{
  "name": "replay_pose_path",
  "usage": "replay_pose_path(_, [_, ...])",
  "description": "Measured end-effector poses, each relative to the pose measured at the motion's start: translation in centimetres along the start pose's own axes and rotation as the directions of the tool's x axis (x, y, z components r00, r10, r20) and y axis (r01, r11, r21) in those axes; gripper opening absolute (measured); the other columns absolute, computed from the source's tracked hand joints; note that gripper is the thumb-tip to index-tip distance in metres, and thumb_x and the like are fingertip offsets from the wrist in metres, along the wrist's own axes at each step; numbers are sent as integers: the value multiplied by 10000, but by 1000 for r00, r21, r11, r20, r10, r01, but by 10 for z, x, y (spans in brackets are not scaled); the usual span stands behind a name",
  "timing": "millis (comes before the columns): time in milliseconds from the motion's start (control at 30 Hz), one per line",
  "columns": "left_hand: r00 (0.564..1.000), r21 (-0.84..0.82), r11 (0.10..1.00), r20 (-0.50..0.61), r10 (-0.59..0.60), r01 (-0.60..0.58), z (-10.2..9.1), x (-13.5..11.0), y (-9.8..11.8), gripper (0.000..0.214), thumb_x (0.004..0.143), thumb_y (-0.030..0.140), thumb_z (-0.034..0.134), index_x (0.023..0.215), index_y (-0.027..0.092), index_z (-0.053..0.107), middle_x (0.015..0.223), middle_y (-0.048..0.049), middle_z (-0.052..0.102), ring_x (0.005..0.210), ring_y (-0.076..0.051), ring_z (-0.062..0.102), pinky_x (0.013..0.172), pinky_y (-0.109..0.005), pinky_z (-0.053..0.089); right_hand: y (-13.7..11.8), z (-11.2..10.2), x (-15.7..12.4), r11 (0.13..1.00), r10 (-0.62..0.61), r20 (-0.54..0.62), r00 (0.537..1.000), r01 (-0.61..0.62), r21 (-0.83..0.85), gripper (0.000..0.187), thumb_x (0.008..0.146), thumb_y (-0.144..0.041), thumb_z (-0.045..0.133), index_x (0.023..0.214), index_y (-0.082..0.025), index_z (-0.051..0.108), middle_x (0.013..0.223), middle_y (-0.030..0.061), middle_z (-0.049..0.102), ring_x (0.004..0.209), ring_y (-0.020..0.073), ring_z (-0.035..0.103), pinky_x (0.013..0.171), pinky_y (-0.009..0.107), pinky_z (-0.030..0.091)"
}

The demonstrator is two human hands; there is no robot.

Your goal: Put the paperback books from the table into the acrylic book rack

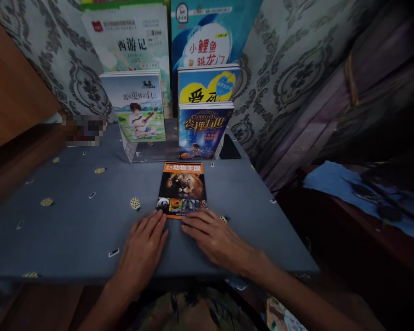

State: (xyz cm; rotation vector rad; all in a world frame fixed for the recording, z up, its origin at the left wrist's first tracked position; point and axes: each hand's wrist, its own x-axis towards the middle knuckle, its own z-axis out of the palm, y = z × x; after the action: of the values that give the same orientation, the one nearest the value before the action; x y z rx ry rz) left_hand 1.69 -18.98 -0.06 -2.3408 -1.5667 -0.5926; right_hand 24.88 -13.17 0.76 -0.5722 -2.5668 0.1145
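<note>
Currently, head view: lion-cover book closed, face up on grey cloth, in front of clear stand bearing upright books. Left hand at lower left corner, right hand over lower right edge; hands apart, fingers flat, neither gripping. Laying flat looks complete; cover unopened. Book's lower corners partly hidden by fingers; rear books overlapped, tops cut off; patch at left pixelated; right side too dark.

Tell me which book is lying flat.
The lion-cover book, which lies flat on the tablecloth; the other books all stand on edge behind it.
</note>
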Motion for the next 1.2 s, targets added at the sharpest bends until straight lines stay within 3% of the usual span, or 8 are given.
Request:
replay_pose_path(200, [1000, -69, 998, -29, -13, 11, 0, -5, -1, 343, 1021, 176, 378, 1266, 140, 616, 1289, -146, 689, 1167, -255, 664, 946, -440, 555, -9, 7, 29, 998, -55, 150, 987, 55, 5, 305, 938, -93, 536, 1210, -146, 663, 1305, 120, 679, 1243, 242, 556, 1047, 449, 470])
replay_pose_path(467, [990, -139, 986, -88, -107, 95, -1, -9, -7, 278, 1004, 185, 438, 1198, 166, 635, 1198, -125, 721, 1065, -242, 697, 904, -414, 594, -9, 7, 57, 991, -132, 218, 967, 128, 29, 246, 962, -117, 544, 1176, -121, 665, 1295, 121, 672, 1233, 230, 542, 1062, 414, 464])
replay_pose_path(667, [992, -118, 988, -70, -106, 97, -6, -5, -3, 250, 1000, 158, 436, 1148, 165, 637, 1175, -120, 728, 1067, -249, 691, 906, -431, 583, -6, 4, 66, 991, -118, 222, 968, 100, 90, 156, 939, -100, 574, 1050, -118, 682, 1235, 105, 699, 1207, 234, 571, 1066, 399, 464])
replay_pose_path(900, [991, -121, 989, -88, -99, 88, -8, -2, -3, 227, 1007, 165, 438, 1123, 185, 633, 1140, -102, 734, 1042, -238, 693, 892, -422, 584, 3, 10, 77, 991, -69, 240, 968, 40, 127, 240, 921, -48, 542, 1116, -137, 650, 1271, 94, 681, 1212, 230, 569, 1022, 381, 492])
replay_pose_path(1200, [990, -164, 979, -56, -131, 120, -9, -1, -2, 243, 999, 167, 445, 1114, 194, 658, 1177, -102, 726, 1089, -247, 679, 907, -432, 579, 18, 24, 90, 975, -17, 219, 976, -33, 221, 189, 939, -58, 540, 1077, -157, 623, 1111, 106, 701, 1117, 198, 607, 957, 368, 503])
